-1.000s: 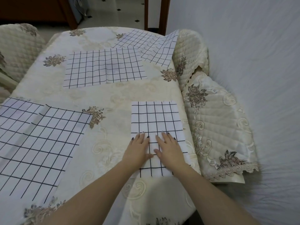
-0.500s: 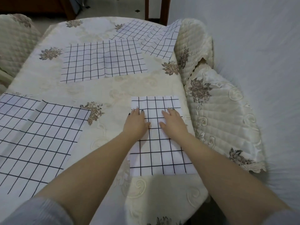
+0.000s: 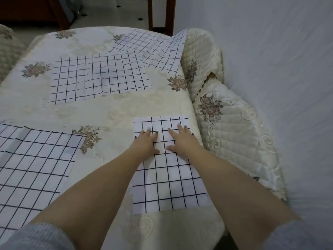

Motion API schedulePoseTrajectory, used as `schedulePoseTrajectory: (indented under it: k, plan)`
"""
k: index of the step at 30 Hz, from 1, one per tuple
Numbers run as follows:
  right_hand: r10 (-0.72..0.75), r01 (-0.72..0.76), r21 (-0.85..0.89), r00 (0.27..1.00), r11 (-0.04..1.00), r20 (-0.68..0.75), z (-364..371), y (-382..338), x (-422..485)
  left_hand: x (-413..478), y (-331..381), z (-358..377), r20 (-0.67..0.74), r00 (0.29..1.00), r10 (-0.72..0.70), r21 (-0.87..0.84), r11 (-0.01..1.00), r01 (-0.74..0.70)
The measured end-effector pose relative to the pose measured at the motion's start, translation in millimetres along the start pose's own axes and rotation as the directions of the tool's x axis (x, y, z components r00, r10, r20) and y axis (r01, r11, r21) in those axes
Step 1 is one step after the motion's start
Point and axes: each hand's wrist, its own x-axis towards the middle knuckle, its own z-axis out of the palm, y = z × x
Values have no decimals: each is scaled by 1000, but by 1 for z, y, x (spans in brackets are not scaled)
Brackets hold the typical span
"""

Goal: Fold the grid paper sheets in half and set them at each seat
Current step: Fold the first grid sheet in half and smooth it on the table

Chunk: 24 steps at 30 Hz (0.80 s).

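A folded grid paper sheet lies near the table's right edge, its long side running away from me. My left hand and my right hand both press flat on its far half, fingers straight, side by side. An unfolded grid sheet lies in the middle at the back. Another unfolded sheet sits at the far right corner and overhangs the edge. A large unfolded sheet lies at the near left.
The table wears a cream cloth with brown flowers. A chair in a quilted cream cover stands close against the right edge. Another covered chair is at the far left. A pale wall is on the right.
Both hands have slid away from me along the folded sheet, from its near half to its far half, staying flat on it. The other sheets have not moved.
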Motion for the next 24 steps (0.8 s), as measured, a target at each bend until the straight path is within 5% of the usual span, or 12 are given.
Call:
schedulePoseTrajectory:
  k: [7, 13, 24]
  plan:
    - [66, -66, 44, 998, 997, -18, -9, 24, -36, -28, -26, -2, -73, 996, -46, 67, 996, 51]
    - [-20, 39, 200, 995, 979, -95, 26, -11, -115, -104, 2, 32, -244, 970, -16, -162, 986, -24]
    - [2, 25, 217, 993, 976, -122, 95, -28, -170, -156, 3, 105, -201, 980, -7, -175, 984, -29]
